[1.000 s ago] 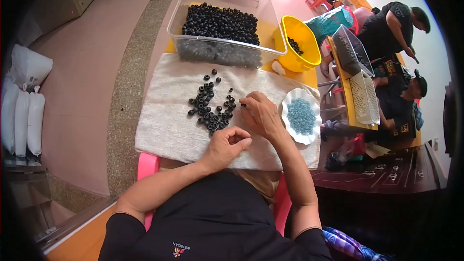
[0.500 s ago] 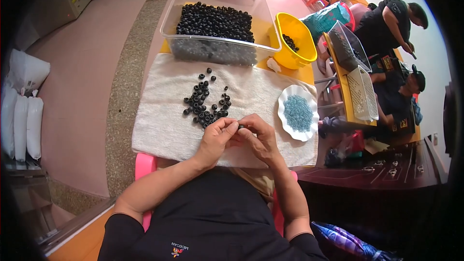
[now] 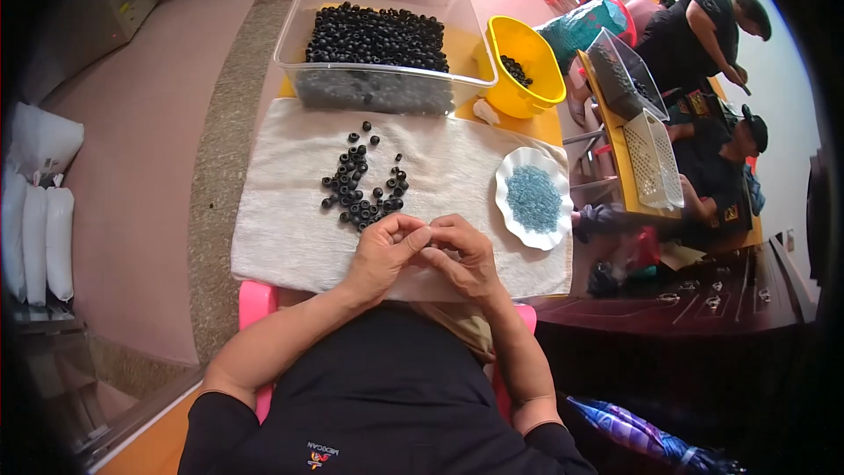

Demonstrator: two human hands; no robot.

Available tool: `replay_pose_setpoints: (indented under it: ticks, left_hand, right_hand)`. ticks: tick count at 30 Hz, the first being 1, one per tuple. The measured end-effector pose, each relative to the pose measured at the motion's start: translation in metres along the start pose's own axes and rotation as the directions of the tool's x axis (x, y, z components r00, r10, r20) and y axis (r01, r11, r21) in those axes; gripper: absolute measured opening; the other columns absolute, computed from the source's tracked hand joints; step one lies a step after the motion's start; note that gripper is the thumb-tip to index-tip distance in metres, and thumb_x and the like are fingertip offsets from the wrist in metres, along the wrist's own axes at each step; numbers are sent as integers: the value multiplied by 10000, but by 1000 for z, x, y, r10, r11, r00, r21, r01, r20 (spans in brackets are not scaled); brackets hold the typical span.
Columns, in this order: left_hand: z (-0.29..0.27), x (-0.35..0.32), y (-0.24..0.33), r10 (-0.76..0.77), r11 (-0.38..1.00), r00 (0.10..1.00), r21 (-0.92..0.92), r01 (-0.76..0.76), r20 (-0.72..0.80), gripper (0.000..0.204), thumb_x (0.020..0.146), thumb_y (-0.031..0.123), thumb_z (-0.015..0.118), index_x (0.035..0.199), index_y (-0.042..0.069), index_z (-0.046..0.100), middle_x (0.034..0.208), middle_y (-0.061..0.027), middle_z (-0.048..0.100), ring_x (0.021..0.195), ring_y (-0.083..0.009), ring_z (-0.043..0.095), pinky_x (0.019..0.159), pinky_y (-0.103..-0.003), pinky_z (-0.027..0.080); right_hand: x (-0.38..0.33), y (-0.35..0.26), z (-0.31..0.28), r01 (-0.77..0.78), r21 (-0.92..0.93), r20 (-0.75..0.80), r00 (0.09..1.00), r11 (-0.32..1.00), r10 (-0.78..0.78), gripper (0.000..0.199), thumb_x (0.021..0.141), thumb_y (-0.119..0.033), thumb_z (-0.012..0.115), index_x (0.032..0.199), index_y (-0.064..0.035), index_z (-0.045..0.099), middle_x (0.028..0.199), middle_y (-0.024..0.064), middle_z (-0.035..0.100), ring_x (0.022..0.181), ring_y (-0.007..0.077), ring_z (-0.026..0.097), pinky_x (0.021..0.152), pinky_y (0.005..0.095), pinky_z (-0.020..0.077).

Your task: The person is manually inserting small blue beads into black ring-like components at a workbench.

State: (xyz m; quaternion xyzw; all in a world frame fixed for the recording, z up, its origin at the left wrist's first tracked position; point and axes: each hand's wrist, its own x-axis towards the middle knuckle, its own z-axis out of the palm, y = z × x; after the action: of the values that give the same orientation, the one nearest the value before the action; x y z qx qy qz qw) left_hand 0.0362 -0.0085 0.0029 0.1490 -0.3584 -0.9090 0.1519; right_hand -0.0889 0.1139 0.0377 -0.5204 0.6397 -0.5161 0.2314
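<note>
black rings (image 3: 360,189), small, hard and light, lie loose on the white cloth (image 3: 290,229), best pinched by their rims. left hand (image 3: 384,255) and right hand (image 3: 462,255) meet fingertip to fingertip; any held piece is hidden. beyond, a clear tub (image 3: 387,79) holds more.

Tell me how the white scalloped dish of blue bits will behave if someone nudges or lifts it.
The white scalloped dish sits flat on the towel, so it would probably drag rather than slide freely. It is shallow, so the blue bits heaped in it could spill if it tilts. It looks rigid and possibly breakable, though its material can't be told.
</note>
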Motion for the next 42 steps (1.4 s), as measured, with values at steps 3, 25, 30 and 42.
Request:
replay_pose_setpoints:
  ticks: [3, 25, 30, 42]
  left_hand:
    - [1, 0, 3, -21, 1000, 1000, 20, 21, 12, 178, 960, 137, 631, 1089, 28, 579, 912, -51, 669, 793, -119, 654, 710, -254, 553]
    - [2, -1, 4, -54, 998, 998, -24, 55, 36, 158, 937, 70, 639, 1085, 25, 608, 969, -72, 680, 851, -146, 669, 786, -297, 551]
    - [2, -1, 3, -52, 999, 998, -5, 53, 39, 131, 932, 73, 647, 1050, 20, 630, 944, -74, 691, 846, -148, 671, 787, -295, 555]
    - [0, -1, -1, -15, 992, 1000, 125, 14, 2, 126, 910, 72, 677, 1019, 11, 659, 930, -91, 709, 805, -125, 654, 753, -270, 549]
  right_hand:
    - [-4, 6, 1, 20, -14, -38, 999, 1000, -20, 221, 877, -48, 685, 1094, -17, 663, 1004, 105, 616, 863, 194, 629, 737, 290, 503]
    - [-10, -2, 17, 221, -408, -254, 905, 886, -343, 308, 766, 21, 748, 1050, -10, 635, 937, 143, 618, 715, 248, 648, 585, 319, 531]
    - [-13, -1, 21, 194, -414, -295, 896, 890, -333, 220, 783, 20, 729, 986, -7, 647, 914, 147, 622, 696, 268, 648, 559, 339, 524]
    - [-32, -4, -60, -181, -871, -305, 928, 456, -213, 230, 775, -81, 738, 982, -29, 653, 1027, 121, 651, 938, 321, 601, 807, 403, 495]
